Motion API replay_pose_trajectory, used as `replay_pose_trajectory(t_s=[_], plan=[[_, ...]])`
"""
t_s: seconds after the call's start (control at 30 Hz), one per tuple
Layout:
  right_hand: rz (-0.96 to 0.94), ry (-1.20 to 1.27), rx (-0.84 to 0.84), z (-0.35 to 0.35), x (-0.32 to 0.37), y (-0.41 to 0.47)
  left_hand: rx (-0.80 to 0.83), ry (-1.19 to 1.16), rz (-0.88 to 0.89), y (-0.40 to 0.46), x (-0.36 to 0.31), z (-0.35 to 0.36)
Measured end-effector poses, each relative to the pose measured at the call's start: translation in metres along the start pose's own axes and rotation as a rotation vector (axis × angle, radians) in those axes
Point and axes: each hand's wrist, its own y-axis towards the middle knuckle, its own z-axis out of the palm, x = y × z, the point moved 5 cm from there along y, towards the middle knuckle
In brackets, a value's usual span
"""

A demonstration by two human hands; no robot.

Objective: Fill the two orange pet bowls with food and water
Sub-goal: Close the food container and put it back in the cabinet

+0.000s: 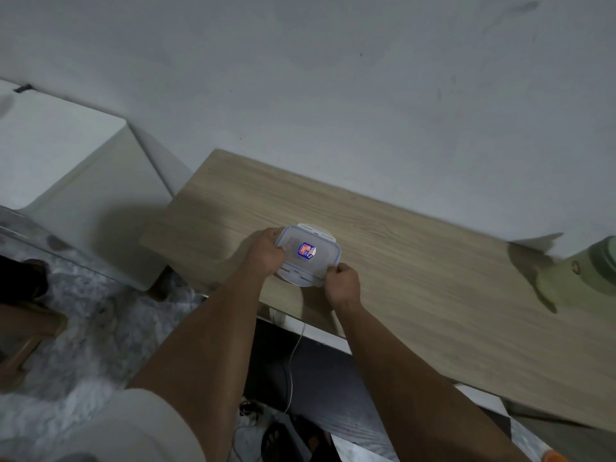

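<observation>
A clear plastic container (308, 253) with a blue-rimmed snap lid and a blue-red sticker sits on the wooden table (416, 261) near its front edge. My left hand (266, 251) grips the container's left side, fingers curled over the lid edge. My right hand (343, 283) grips the front right corner by the lid's flap. An orange bit (555, 456) shows at the bottom right corner; I cannot tell what it is. The container's contents are hidden.
A pale green jug (580, 271) stands at the table's right end. A white cabinet (66, 168) stands to the left against the grey wall. Below the table hang a white cable (293, 361) and dark items on a marbled floor.
</observation>
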Motion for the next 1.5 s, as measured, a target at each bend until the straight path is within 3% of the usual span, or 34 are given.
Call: replay_pose_trajectory(t_s=[0.1,0.23,0.3,0.47,0.57,0.8,0.93,1.03,1.17,1.33,1.5], plan=[[-0.061,-0.034,0.074,-0.005,0.007,0.013,0.083,0.092,0.149,-0.012,-0.014,-0.002],[-0.158,-0.165,0.14,-0.015,0.032,0.033,0.225,0.099,0.222,-0.017,-0.003,0.001],[-0.223,-0.285,0.192,-0.013,0.043,0.037,0.254,0.225,0.27,-0.014,0.008,0.002],[-0.148,-0.202,0.309,-0.003,0.041,0.056,0.1,0.538,0.403,-0.018,0.007,0.002],[-0.105,-0.142,0.339,-0.001,0.041,0.067,-0.02,0.601,0.458,-0.022,0.006,0.004],[-0.083,0.001,0.364,-0.004,0.042,0.063,-0.015,0.487,0.392,-0.019,0.004,0.007],[-0.052,0.049,0.355,-0.007,0.039,0.061,0.046,0.307,0.306,-0.019,0.005,0.006],[-0.022,0.061,0.246,-0.009,0.026,0.058,0.029,0.208,0.238,-0.023,0.006,0.008],[-0.011,0.003,0.137,-0.016,0.01,0.044,-0.039,0.307,0.161,-0.045,-0.007,0.016],[-0.006,-0.005,0.061,-0.03,-0.01,0.02,-0.09,0.09,-0.049,-0.072,-0.005,0.033],[-0.019,-0.013,0.048,-0.072,-0.036,-0.015,0.025,-0.175,-0.165,-0.105,0.005,0.062]])
